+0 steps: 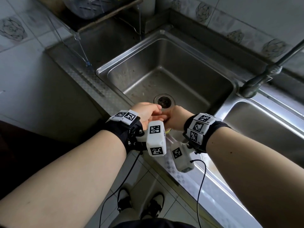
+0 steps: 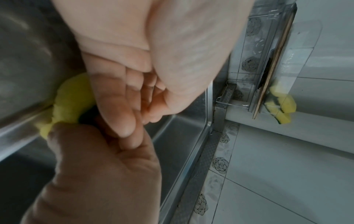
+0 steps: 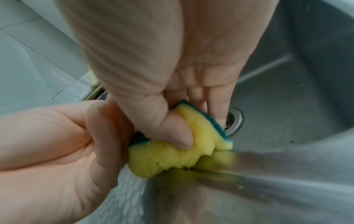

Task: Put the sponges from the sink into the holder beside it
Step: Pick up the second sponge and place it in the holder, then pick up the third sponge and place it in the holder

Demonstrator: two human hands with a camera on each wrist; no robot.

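Both hands meet over the near edge of the stainless steel sink (image 1: 164, 68), just short of its round drain (image 1: 164, 100). The right hand (image 3: 153, 75) squeezes a crumpled yellow sponge with a green scrubbing side (image 3: 172, 153), thumb pressed into the foam; the left hand (image 3: 57, 144) curls round its other end (fingers overlapping). More yellow sponges (image 2: 281, 106) sit in the clear plastic holder (image 2: 268, 60) on the tiled wall.

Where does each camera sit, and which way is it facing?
Head: looks down at the sink; both forearms and shoes show.
Left wrist: looks along the left hand toward the holder on the wall.
Right wrist: looks along the right hand toward the drain.
Both wrist views share the squeezed sponge.
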